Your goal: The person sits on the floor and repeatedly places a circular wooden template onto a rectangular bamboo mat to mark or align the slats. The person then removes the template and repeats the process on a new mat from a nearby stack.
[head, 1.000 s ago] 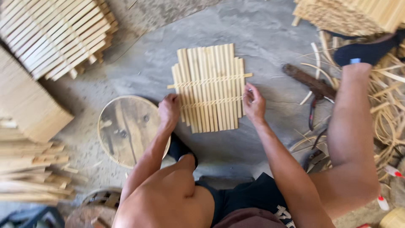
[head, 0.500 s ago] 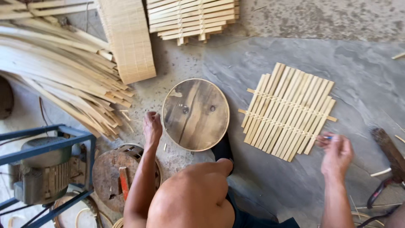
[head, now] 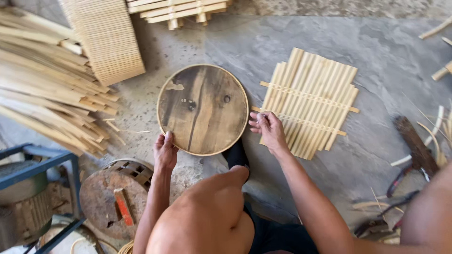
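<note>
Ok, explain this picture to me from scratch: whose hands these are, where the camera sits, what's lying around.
There is no machine here. A person sits on a grey stone floor with a camera worn on the head, looking down past a bent knee at two bare hands. The left hand touches the near edge of a round, dark wooden disc. The right hand rests where that disc meets a mat of bamboo slats tied with cross strips. Neither hand has anything lifted. At the left lie loose bamboo strips and a finer woven panel; at the lower left sits a rusty round metal piece.
</note>
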